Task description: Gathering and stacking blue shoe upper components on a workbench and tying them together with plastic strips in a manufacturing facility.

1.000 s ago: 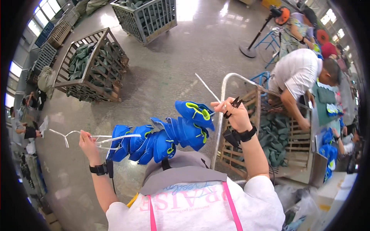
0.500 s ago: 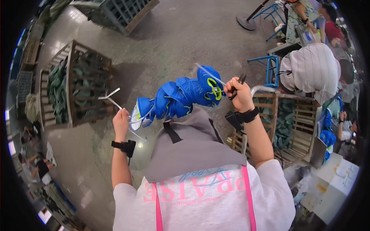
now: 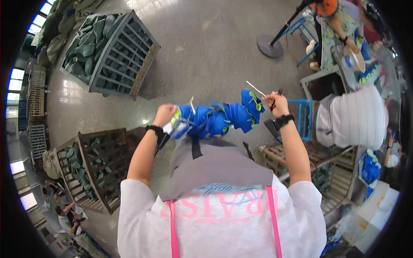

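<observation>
A row of blue shoe uppers (image 3: 206,120) with lime-green trim hangs stacked between my hands, in front of my grey apron. My left hand (image 3: 165,115) is closed at the left end, by the pale upper there; its grip partly hides what the fingers pinch. A white cord (image 3: 192,104) sticks up from the stack beside it. At the right end my right hand (image 3: 276,104) is closed round a small dark cutting tool (image 3: 280,92), like snips, its blades not clearly seen. Another white cord end (image 3: 255,88) pokes out by those fingers.
Slatted crates of green shoe lasts stand at the far left (image 3: 124,51), near left (image 3: 97,172) and right (image 3: 340,172). A big white sack (image 3: 352,116) sits behind a blue stool (image 3: 301,118). A fan base (image 3: 270,46) is ahead; co-workers handle uppers at the far right.
The stack and both hands have shifted right, and my left hand has risen to the stack's end. The view has turned, bringing the far-left crate further into sight.
</observation>
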`<state>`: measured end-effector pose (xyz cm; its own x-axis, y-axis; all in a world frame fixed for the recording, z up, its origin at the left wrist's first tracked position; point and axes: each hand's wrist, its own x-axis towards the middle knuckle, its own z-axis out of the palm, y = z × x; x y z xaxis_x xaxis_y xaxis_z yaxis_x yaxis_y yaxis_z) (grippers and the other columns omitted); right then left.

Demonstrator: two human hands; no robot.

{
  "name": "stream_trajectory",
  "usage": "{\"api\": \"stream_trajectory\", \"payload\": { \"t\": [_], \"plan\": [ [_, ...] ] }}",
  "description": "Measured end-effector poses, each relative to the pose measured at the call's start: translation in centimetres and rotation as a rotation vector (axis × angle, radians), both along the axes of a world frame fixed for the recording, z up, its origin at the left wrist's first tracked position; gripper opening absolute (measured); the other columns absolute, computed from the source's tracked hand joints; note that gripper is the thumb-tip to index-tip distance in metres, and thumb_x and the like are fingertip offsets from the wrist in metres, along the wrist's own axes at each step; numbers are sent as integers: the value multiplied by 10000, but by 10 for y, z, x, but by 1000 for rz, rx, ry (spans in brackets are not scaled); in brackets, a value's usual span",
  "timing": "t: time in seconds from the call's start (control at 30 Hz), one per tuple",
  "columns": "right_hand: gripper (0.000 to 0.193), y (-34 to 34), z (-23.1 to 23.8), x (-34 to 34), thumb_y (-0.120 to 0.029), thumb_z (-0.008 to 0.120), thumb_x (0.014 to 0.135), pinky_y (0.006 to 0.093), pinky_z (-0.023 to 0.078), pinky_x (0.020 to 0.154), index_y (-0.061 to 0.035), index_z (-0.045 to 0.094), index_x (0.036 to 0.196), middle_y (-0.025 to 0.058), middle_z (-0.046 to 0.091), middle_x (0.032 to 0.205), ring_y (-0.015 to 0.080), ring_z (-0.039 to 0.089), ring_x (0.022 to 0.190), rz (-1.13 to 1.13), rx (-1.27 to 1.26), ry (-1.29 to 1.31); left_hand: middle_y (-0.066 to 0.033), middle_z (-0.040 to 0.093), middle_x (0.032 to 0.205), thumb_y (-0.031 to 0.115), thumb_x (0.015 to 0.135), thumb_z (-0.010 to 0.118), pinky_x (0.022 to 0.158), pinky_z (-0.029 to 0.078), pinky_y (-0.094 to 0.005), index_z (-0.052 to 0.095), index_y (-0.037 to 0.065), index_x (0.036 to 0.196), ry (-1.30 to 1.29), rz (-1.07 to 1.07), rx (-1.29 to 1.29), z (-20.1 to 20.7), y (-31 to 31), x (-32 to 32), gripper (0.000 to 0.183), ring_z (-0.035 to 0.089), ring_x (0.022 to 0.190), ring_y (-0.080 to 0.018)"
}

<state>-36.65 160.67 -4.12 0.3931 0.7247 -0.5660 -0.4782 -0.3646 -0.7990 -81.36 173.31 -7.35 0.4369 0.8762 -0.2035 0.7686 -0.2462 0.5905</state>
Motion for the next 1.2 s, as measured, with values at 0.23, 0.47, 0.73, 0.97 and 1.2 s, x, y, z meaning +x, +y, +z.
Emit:
{"api": "stream_trajectory", "payload": {
  "t": [0.23, 0.47, 0.73, 0.97, 1.2],
  "plan": [
    [71, 229, 142, 123, -67, 527, 827, 196, 315, 428, -46, 507, 762, 52, 537, 684, 138, 546, 570, -186, 534, -72, -12, 574, 715, 179, 855, 532, 567, 417, -216, 617, -25, 842, -1186, 519, 31, 140, 245, 79, 221, 522, 623, -84],
    [197, 391, 175, 130, -254, 491, 899, 220, 375, 472, -78, 573, 863, -1, 520, 700, 95, 471, 551, -439, 924, -24, -54, 618, 902, 264, 904, 414, 731, 492, -320, 538, 63, 926, -1899, 422, -351, 166, 412, 157, 237, 604, 811, -182],
    [199, 493, 121, 159, -267, 480, 902, 235, 396, 500, -91, 573, 891, 1, 536, 735, 107, 491, 585, -499, 861, 156, -92, 549, 1169, 326, 923, 368, 895, 446, -370, 479, 45, 1162, -1778, 321, -966, 184, 569, 343, 386, 531, 1056, -227],
    [204, 692, 115, 293, -278, 471, 904, 248, 414, 525, -101, 572, 915, 2, 550, 765, 118, 508, 616, -649, 877, 367, -96, 547, 1170, 328, 926, 362, 893, 447, -367, 472, 42, 1169, -1486, 316, -1039, 160, 721, 500, 391, 529, 1058, -230],
    [211, 866, 123, 436, -289, 462, 907, 260, 432, 549, -112, 572, 939, 3, 563, 795, 128, 526, 646, -475, 986, 528, -100, 545, 1171, 330, 929, 355, 892, 449, -364, 463, 39, 1177, -1497, 327, -897, 156, 900, 620, 397, 528, 1060, -233]
  ]
}}
